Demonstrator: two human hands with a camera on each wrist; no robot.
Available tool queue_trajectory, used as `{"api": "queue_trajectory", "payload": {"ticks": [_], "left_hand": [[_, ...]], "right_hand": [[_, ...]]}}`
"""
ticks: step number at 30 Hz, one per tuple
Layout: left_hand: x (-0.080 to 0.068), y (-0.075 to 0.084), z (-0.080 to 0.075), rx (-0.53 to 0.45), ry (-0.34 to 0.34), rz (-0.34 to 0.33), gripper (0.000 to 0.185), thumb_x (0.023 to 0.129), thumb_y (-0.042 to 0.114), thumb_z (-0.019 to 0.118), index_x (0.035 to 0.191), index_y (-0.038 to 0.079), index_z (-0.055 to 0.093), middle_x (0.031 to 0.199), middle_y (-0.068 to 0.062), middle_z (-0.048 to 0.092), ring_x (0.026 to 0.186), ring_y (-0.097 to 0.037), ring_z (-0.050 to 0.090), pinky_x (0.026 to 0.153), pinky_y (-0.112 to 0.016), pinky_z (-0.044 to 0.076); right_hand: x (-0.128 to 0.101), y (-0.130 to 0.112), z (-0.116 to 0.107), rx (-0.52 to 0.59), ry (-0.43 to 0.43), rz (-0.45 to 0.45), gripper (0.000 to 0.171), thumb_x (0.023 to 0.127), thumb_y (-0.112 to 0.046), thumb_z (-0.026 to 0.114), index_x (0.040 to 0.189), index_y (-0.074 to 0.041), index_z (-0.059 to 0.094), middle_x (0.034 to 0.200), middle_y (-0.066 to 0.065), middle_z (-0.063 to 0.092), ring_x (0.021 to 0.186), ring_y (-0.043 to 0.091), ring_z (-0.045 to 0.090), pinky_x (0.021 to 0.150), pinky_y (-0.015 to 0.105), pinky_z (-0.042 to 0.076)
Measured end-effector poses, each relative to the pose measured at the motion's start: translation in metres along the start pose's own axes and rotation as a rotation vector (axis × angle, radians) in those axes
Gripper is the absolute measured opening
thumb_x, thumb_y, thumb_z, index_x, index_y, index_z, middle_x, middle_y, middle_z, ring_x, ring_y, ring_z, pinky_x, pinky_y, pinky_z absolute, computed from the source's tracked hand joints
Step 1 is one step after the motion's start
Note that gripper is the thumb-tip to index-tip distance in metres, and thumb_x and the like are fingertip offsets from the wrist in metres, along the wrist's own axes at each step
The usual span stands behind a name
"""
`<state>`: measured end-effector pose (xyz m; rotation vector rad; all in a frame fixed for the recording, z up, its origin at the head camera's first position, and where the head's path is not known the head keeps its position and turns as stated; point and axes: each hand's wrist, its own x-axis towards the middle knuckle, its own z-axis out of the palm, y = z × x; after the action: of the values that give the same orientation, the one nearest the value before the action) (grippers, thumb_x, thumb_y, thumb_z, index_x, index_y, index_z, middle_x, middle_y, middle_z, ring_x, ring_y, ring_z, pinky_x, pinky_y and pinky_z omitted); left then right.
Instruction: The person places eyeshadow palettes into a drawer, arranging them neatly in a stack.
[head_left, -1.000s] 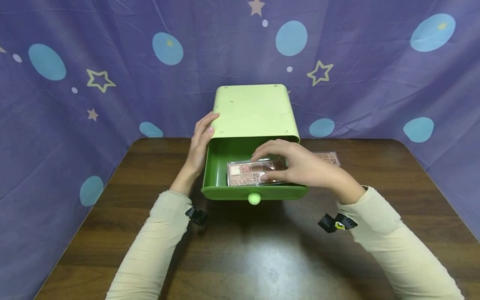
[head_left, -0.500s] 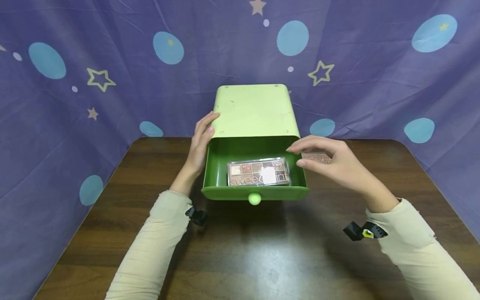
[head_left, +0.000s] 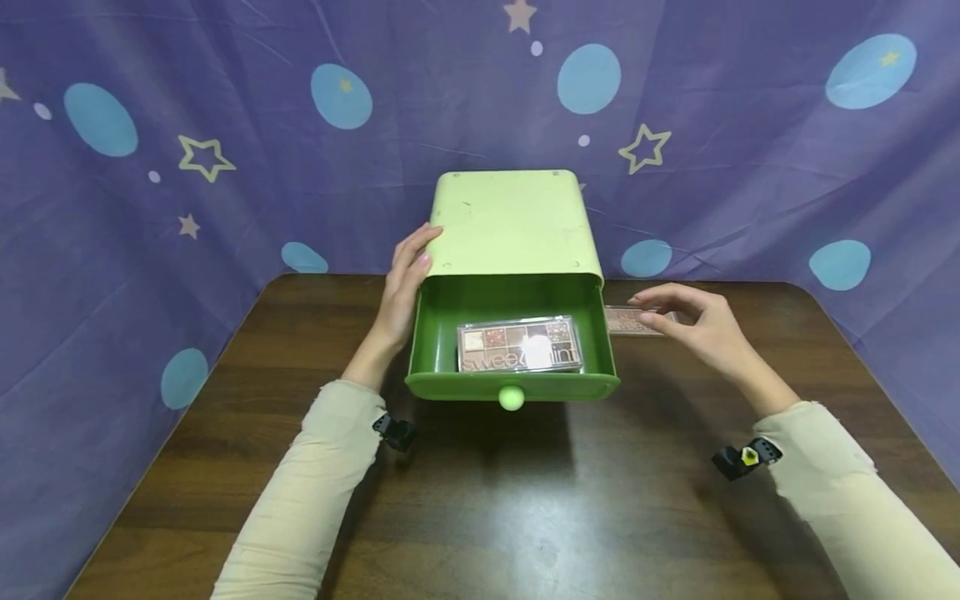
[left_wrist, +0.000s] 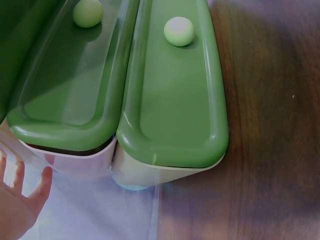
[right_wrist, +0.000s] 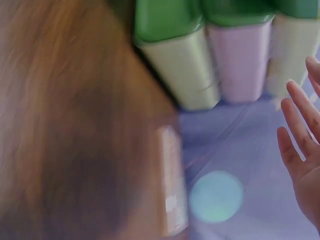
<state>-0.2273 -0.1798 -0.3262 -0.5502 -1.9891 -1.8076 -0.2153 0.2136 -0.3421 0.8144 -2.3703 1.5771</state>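
A drawer cabinet with a pale green top (head_left: 517, 221) stands at the back of the table, its top green drawer (head_left: 450, 385) pulled out. Inside that drawer leans a clear-lidded eyeshadow palette (head_left: 495, 358). My left hand (head_left: 399, 292) rests against the cabinet's left side, fingertips at the top edge. To the right of the cabinet, a second eyeshadow palette (head_left: 624, 322) lies on the table. Over its right part is my right hand (head_left: 697, 325), thumb and fingers apart with a gap between them. The right wrist view shows this palette (right_wrist: 172, 185) blurred.
Two closed lower drawers with round knobs, one drawer front (left_wrist: 175, 100) nearest the table, show in the left wrist view. A pink cabinet tier (right_wrist: 242, 62) sits between cream ones. A purple patterned curtain (head_left: 480, 83) hangs behind the wooden table (head_left: 465, 517).
My right hand has left the palette in the drawer and moved right to the second palette on the table. My left hand stays against the cabinet.
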Motion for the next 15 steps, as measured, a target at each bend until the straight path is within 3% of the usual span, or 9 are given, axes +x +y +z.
{"api": "queue_trajectory", "payload": {"ticks": [5,10,15], "left_hand": [[0.000,0.000,0.000,-0.001,-0.001,-0.002,0.050,0.097,0.021,0.043,0.141,-0.002,0.049,0.155,-0.014,0.033,0.142,-0.024,0.028,0.117,-0.042,0.019],[0.000,0.001,0.000,0.006,0.003,-0.001,0.050,0.096,0.022,0.044,0.141,-0.001,0.049,0.155,-0.014,0.032,0.142,-0.024,0.028,0.117,-0.043,0.019],[-0.001,0.001,0.000,0.008,0.003,-0.010,0.051,0.096,0.024,0.044,0.141,-0.001,0.049,0.155,-0.014,0.032,0.142,-0.023,0.029,0.116,-0.044,0.020]], "right_hand": [[-0.001,0.037,-0.002,-0.001,0.054,0.026,0.027,0.087,0.004,0.071,0.114,0.007,0.068,0.107,0.010,0.073,0.088,0.007,0.066,0.073,0.017,0.053],[0.000,0.065,-0.001,-0.098,0.091,0.070,0.032,0.085,0.000,0.075,0.116,0.005,0.068,0.110,0.018,0.070,0.088,0.006,0.065,0.075,0.015,0.050],[0.004,0.087,-0.002,-0.174,0.077,0.166,0.040,0.083,-0.007,0.079,0.120,0.002,0.067,0.118,0.022,0.067,0.098,0.018,0.061,0.082,0.025,0.047]]}}
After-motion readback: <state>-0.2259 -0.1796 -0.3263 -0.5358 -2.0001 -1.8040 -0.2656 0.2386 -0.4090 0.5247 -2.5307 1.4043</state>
